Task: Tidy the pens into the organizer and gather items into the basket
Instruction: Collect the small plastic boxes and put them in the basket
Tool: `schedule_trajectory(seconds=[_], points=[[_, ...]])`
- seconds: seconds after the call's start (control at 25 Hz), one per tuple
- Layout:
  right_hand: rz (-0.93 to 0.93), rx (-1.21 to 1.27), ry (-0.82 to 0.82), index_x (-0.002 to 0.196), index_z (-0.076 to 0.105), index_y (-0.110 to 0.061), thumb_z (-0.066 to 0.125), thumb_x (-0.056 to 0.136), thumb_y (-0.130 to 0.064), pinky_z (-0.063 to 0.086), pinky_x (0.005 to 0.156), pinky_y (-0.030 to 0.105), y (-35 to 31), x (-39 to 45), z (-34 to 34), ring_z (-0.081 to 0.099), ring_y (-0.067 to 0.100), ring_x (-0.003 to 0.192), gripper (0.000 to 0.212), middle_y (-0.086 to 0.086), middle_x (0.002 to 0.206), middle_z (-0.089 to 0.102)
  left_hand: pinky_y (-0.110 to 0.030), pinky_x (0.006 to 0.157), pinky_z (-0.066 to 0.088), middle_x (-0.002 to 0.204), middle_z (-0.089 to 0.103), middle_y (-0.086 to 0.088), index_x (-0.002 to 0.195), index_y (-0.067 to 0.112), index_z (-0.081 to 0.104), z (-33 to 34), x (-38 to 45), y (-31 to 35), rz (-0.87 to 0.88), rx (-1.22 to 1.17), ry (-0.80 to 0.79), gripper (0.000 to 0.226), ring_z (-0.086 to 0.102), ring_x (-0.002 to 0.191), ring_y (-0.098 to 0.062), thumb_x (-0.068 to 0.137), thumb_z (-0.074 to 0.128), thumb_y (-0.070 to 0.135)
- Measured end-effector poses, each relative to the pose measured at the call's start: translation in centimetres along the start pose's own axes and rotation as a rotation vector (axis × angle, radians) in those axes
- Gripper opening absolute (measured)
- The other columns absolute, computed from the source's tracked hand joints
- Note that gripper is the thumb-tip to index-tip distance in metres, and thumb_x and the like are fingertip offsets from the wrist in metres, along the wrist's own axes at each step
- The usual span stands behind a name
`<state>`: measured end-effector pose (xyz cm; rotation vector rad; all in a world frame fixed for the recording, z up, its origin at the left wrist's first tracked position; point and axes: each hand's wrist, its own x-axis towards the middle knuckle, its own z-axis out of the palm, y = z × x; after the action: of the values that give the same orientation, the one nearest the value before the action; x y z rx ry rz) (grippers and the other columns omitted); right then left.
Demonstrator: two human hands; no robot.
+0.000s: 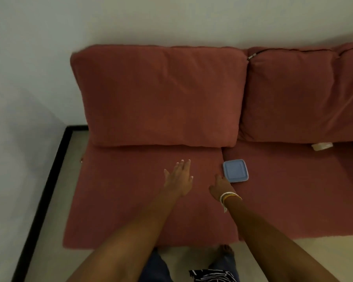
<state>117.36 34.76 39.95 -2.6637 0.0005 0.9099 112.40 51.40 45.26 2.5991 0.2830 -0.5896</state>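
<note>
A square blue lid (pixel 235 170) lies flat on the red sofa seat (pixel 130 200), just right of the gap between two seat cushions. My right hand (pixel 220 187), with bands at the wrist, touches the lid's near left corner; its fingertips are hidden under its own back. My left hand (pixel 178 177) hovers over the left seat cushion with fingers straight and spread, holding nothing. No pens, organizer or basket are in view.
Two red back cushions (pixel 161 94) lean on the white wall. A small pale object (pixel 322 146) lies at the back of the right seat. Pale floor with a black skirting strip (pixel 47 190) runs along the left. My feet stand at the sofa's front edge.
</note>
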Motion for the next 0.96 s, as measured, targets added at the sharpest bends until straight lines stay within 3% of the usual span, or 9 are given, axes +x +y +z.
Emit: schedule_trajectory(seconds=[0.2,0.36,0.6,0.8,0.96], points=[[-0.113,-0.135,-0.107,0.134,0.040,0.000,0.053,0.090,-0.021,0.042,0.099,0.043,6.8,4.5,-2.2,0.050,0.040,0.121,0.050,0.023,0.132,0.047,-0.061,0.113,0.015,0.160,0.015,-0.005,0.152,0.022,0.010,6.6,1.1,6.7,-0.257,-0.180,0.105,0.064,0.017,0.147,-0.022,0.098,0.041,0.032],[-0.082,-0.084,-0.068,0.132,0.041,0.000,0.055,0.088,-0.013,0.045,0.097,0.044,11.6,7.9,-3.7,0.052,0.043,0.117,0.048,0.025,0.129,0.047,-0.062,0.112,0.018,0.160,0.018,-0.005,0.153,0.022,0.011,11.0,3.0,11.3,-0.356,-0.271,0.112,0.065,0.022,0.146,-0.024,0.097,0.042,0.033],[0.243,0.231,0.047,0.138,0.032,0.001,0.056,0.086,-0.006,0.041,0.103,0.042,16.8,15.8,-4.0,0.047,0.040,0.127,0.058,0.026,0.138,0.041,-0.054,0.113,0.026,0.159,0.022,-0.003,0.153,0.023,0.013,17.1,7.2,13.0,-0.382,-0.341,0.182,0.062,0.027,0.144,-0.024,0.098,0.041,0.032],[0.218,0.373,0.011,0.128,0.053,0.001,0.052,0.087,-0.002,0.047,0.094,0.036,18.7,19.5,-2.5,0.058,0.038,0.117,0.042,0.023,0.125,0.061,-0.047,0.110,0.035,0.154,0.034,-0.008,0.152,0.021,0.018,21.2,8.3,12.0,-0.498,-0.534,0.211,0.061,0.041,0.136,-0.031,0.097,0.044,0.032],[0.261,0.479,0.007,0.114,0.067,-0.002,0.060,0.079,-0.003,0.055,0.090,0.043,20.0,20.1,-2.1,0.066,0.039,0.102,0.036,0.020,0.109,0.069,-0.046,0.104,0.042,0.141,0.049,-0.017,0.151,0.021,0.022,21.7,7.5,11.8,-0.524,-0.634,0.282,0.061,0.052,0.124,-0.034,0.096,0.046,0.030]])
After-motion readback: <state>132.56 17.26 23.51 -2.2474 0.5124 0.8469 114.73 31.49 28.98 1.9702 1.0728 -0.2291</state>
